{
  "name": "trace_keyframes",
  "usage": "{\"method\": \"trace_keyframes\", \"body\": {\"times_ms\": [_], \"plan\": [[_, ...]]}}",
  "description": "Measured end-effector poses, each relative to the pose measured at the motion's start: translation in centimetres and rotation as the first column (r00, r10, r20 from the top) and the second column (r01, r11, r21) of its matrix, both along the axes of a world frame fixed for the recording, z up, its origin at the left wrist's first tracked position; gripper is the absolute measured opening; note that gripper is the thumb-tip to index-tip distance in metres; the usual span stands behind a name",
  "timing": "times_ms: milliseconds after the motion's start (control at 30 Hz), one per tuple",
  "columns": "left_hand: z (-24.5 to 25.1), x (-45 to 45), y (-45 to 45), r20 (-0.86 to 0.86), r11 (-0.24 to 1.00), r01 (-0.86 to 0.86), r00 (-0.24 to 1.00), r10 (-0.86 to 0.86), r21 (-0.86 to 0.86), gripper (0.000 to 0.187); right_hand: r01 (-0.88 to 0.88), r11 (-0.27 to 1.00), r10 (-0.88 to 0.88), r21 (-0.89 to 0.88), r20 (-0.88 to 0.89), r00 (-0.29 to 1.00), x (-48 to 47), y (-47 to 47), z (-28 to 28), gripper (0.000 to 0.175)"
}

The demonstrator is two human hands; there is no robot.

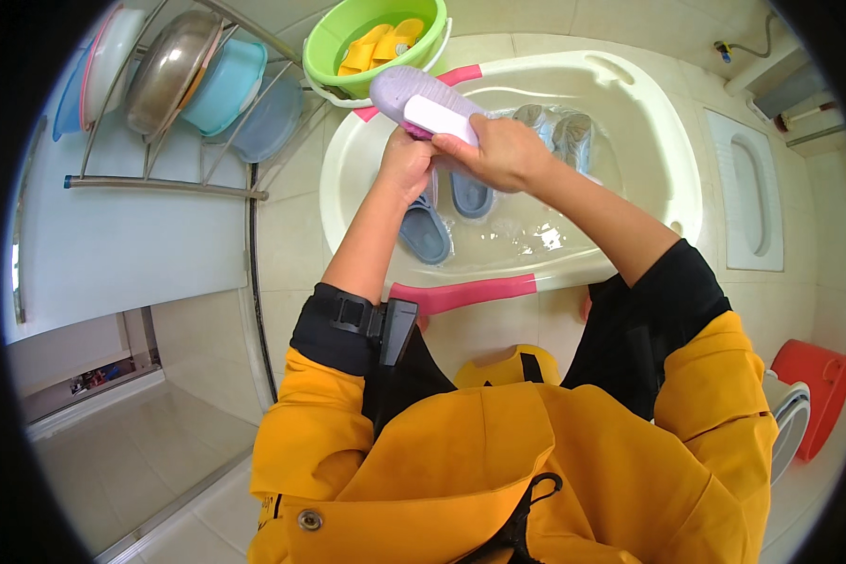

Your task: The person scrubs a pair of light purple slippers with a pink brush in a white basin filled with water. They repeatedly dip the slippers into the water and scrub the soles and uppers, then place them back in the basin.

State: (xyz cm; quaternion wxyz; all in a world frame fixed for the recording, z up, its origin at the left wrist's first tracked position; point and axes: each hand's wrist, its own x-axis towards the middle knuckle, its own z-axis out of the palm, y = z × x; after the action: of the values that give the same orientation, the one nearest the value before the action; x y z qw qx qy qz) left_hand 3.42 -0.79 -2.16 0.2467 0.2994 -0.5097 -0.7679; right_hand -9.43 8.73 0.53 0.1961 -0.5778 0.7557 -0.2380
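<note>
Over a white plastic tub (pixel 684 180), my left hand (pixel 403 166) is closed on a lavender slipper (pixel 395 88), its sole turned up. My right hand (pixel 507 151) grips a white-backed scrub brush (pixel 437 121), whose pink bristles show beside the left hand's fingers. The brush lies against the slipper and hides part of it. Below my hands, a blue slipper (pixel 426 233) and another blue slipper (pixel 472 196) sit in shallow, sudsy water (pixel 515 236). Farther right in the water is a pair of grey-blue footwear (pixel 572 139), partly blurred by the water.
A green bucket (pixel 317 56) with yellow slippers (pixel 377 49) in water stands beyond the tub. On the left, a metal rack (pixel 162 182) holds several basins (pixel 222 88). A squat toilet (pixel 747 194) is set in the floor at right, with a red bucket (pixel 828 395) nearer me.
</note>
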Motion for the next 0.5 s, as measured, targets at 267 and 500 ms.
{"method": "trace_keyframes", "body": {"times_ms": [267, 500], "plan": [[-0.31, -0.15, 0.01, 0.049, 0.999, 0.037, 0.998, -0.037, -0.005, 0.038, 0.052, 0.999, -0.052, 0.012, 0.02, 0.998, -0.87, -0.26, 0.0, 0.074], [-0.14, -0.11, 0.1, 0.012, 0.999, 0.047, 0.999, -0.047, 0.005, 0.042, -0.038, 0.995, 0.033, 0.096, 0.055, 0.998, -0.87, 0.06, -0.26, 0.075]]}}
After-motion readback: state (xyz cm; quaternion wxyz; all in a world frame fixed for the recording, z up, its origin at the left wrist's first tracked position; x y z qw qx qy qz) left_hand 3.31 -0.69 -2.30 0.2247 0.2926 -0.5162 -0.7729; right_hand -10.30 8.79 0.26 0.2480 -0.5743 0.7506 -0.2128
